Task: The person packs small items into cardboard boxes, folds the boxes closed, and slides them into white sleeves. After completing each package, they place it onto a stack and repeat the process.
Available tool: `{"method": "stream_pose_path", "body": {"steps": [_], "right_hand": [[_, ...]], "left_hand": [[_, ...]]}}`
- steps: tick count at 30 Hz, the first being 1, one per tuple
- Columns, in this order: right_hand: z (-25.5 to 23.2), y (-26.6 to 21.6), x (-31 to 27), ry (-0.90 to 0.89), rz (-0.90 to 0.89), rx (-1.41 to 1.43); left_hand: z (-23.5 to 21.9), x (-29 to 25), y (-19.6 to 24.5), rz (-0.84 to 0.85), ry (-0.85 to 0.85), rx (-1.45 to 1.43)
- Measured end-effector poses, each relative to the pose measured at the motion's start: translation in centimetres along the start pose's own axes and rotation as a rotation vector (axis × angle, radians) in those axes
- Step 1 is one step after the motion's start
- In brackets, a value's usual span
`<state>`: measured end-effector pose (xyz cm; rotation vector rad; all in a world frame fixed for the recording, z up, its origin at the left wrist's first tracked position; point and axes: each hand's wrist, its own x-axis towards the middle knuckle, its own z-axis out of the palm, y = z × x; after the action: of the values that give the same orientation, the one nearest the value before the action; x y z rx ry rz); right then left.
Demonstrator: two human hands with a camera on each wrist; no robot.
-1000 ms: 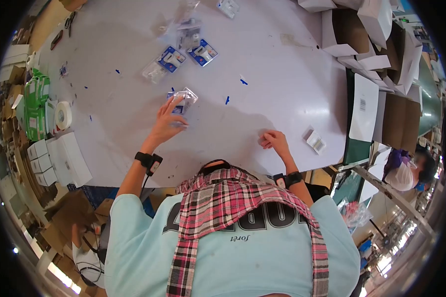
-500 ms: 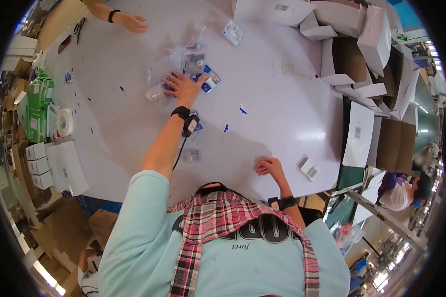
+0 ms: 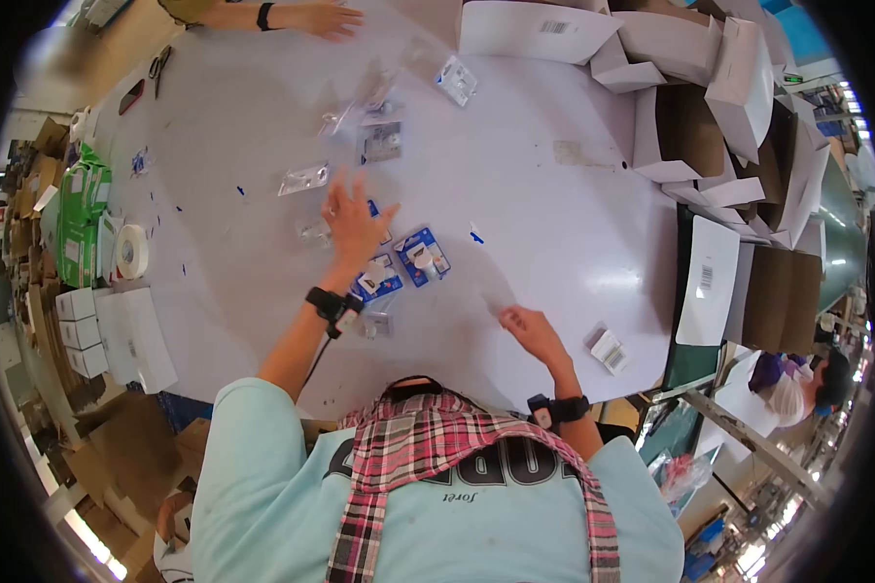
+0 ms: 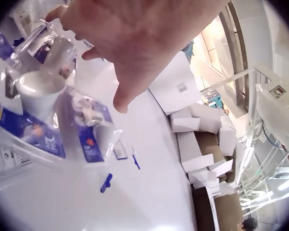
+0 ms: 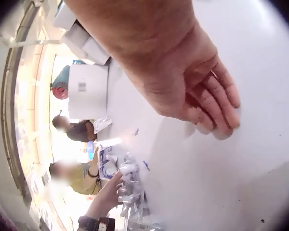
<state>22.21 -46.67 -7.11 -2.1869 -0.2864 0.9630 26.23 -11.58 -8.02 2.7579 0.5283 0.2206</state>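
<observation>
My left hand (image 3: 355,228) is over a loose group of clear plastic blister packs, its fingers spread and blurred by motion. Just right of its wrist lie two packs with blue printed cards, one blue-card pack (image 3: 423,257) and a second blue-card pack (image 3: 377,279). Partly hidden behind the fingers is another blue card. The left wrist view shows white cylindrical pieces, among them a white cup-like piece (image 4: 41,89), inside the clear packs. Well apart from these, my right hand (image 3: 533,333) rests low over the white table, fingers loosely curled with nothing in them.
Further packs, including a clear pack (image 3: 381,142) and a pack (image 3: 456,81), lie toward the far side. Small blue clips (image 3: 476,233) dot the table. A white-labelled pack (image 3: 608,351) sits at right. Open white boxes (image 3: 685,131) crowd the right edge. Another person's hand (image 3: 326,19) reaches in.
My left hand reached forward over the far packs, then drew back, and blue-card packs now lie nearer me. The other person's hand came in and moved right. My right hand stayed roughly in place.
</observation>
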Motion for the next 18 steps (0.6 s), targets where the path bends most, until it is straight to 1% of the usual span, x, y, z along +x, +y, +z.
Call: {"method": "stream_pose_path", "body": {"steps": [2,4,6,8,10,12,13,14,15,16,17,18], "right_hand": [[-2.2,-2.4,2.9,0.049,-0.095,0.164],[-4.1,-5.1,6.9,0.254,-0.223,0.114],[-6.0,-7.8,12.3,0.418,-0.429,0.125],[-7.5,-10.3,18.4,0.52,-0.571,-0.055],[-7.8,-13.3,24.2,0.57,-0.542,-0.168],[-7.4,-15.8,29.9,0.605,-0.575,-0.314],[-7.2,-17.3,31.6,0.601,-0.508,-0.369],[-6.8,-18.6,33.1,0.595,-0.437,-0.418],[-6.2,-19.3,34.6,0.551,-0.41,-0.41],[-5.6,-19.6,35.8,0.504,-0.379,-0.4],[-4.9,-19.9,36.3,0.444,-0.385,-0.444],[-3.9,-19.9,36.3,0.379,-0.39,-0.487]], "left_hand": [[-0.6,3.7,-1.7,0.011,0.133,-0.004],[-1.2,7.5,-2.7,-0.053,0.146,-0.09],[-2.2,10.9,-2.9,-0.112,0.037,-0.118],[-2.2,13.6,-2.9,-0.145,-0.078,-0.128],[-1.5,16.2,-2.8,-0.149,-0.199,-0.115],[-0.6,18.0,-2.5,-0.148,-0.291,-0.039],[0.2,18.8,-2.5,-0.145,-0.336,-0.001],[3.0,20.0,-5.0,-0.015,-0.379,-0.051],[5.3,21.0,-7.0,0.116,-0.426,-0.097],[5.4,20.7,-6.2,0.08,-0.426,-0.139],[5.0,19.8,-5.4,0.041,-0.433,-0.181],[4.6,19.1,-5.2,0.068,-0.459,-0.182]]}}
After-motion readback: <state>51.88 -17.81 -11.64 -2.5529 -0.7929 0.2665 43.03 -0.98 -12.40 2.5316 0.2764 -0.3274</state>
